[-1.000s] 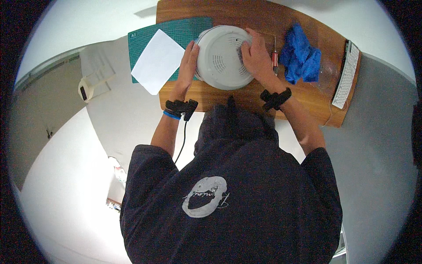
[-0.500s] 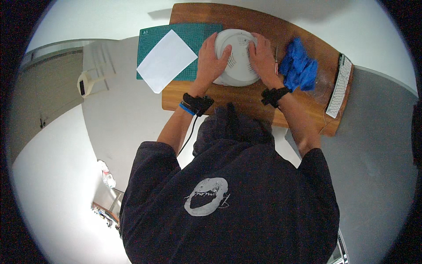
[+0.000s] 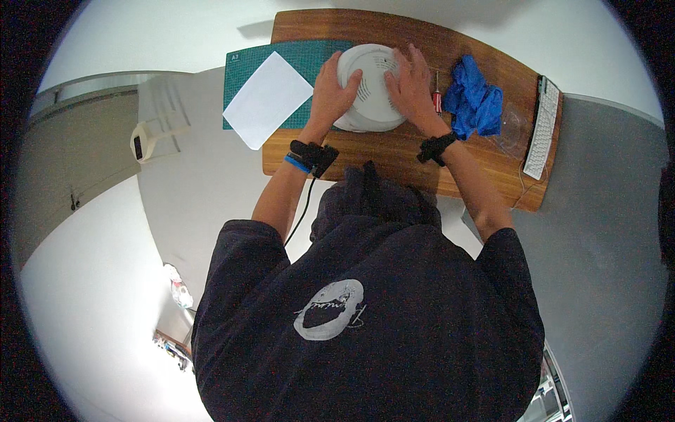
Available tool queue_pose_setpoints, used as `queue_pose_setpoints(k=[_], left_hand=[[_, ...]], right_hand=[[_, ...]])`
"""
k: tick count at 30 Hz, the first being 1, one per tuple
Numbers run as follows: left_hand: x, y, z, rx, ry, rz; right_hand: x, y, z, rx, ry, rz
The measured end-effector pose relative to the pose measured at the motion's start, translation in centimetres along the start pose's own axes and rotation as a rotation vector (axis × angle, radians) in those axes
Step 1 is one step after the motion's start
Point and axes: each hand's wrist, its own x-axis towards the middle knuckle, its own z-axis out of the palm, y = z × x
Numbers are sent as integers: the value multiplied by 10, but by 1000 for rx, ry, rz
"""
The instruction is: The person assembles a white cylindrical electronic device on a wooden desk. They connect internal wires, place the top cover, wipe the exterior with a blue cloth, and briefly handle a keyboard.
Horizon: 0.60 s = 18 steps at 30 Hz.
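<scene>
A warm brown wooden desk (image 3: 394, 151) sits against a pale wall, seen from above my head. I press both hands onto a round white plastic disc-shaped device (image 3: 370, 88) lying flat on it. My left hand (image 3: 332, 90) spreads open over its left edge, fingers curved around the rim; my right hand (image 3: 410, 88) lies flat and open on its right side. Compared with half a second ago, both hands have shifted slightly around the disc, which suggests I am turning or bracing it. Left of my left hand lies a white paper sheet (image 3: 267, 98) on a green cutting mat (image 3: 295, 60). Right of my right hand sit a small red-handled screwdriver (image 3: 437, 98), crumpled blue gloves (image 3: 474, 98) and a white keyboard (image 3: 543, 126).
</scene>
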Motion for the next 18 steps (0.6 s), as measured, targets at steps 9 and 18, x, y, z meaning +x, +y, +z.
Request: queue_pose_setpoints(k=[9, 18], left_hand=[[-13, -3, 3, 57, 29, -38], [-17, -8, 6, -2, 62, -101]], right_hand=[[-8, -5, -7, 86, -138, -85], [-7, -15, -11, 27, -152, -70]])
